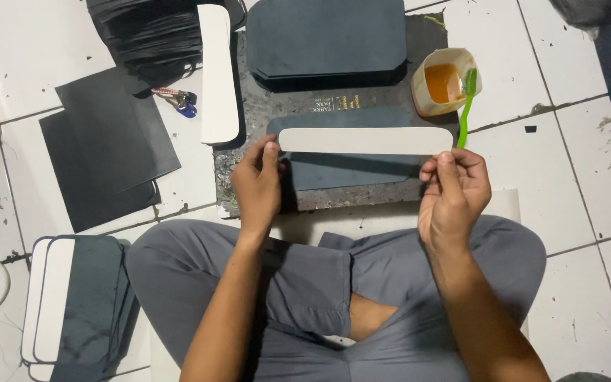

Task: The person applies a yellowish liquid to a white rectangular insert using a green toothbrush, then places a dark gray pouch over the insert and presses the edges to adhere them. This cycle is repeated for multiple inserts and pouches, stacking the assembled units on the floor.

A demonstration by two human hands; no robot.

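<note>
White glazed floor tiles (574,177), scuffed and specked with dark bits, carry everything here. Person sits cross-legged in grey trousers (305,283). In front of the knees, a rough dark work mat (249,170), stained and grainy.

Stock, biggest first: stack of dark slate panels with clipped corners (327,39) at the top of the mat; two flat matte black sheets (107,141) overlapping on the left; pile of white-edged rounded panels with dark facing (72,304) by the left knee; a fanned black stack (150,35) top left, a white rounded board (218,71) leaning against it.

On the mat, a dark grey panel (348,170), long axis left-right. Just above its upper half, the white strip (365,140): thin, stiff-looking card, rounded ends, long axis also left-right, roughly parallel to the panel's top edge. Can't tell if it's touching the panel or just off it.

Left hand (256,187) pinches the strip's left end, thumb and fingertips closed on it. Right hand (454,194) pinches the right end the same way, other fingers curled in. Both equally near, one per end; the strip spans the gap between them, away from the body.

Beyond the right hand: cream plastic cup (443,81) of amber liquid, likely glue, with a green brush (468,106) propped in it, handle pointing down toward the strip's right end. Small red-blue clip thing (178,99) left of the white board, too small to identify.
</note>
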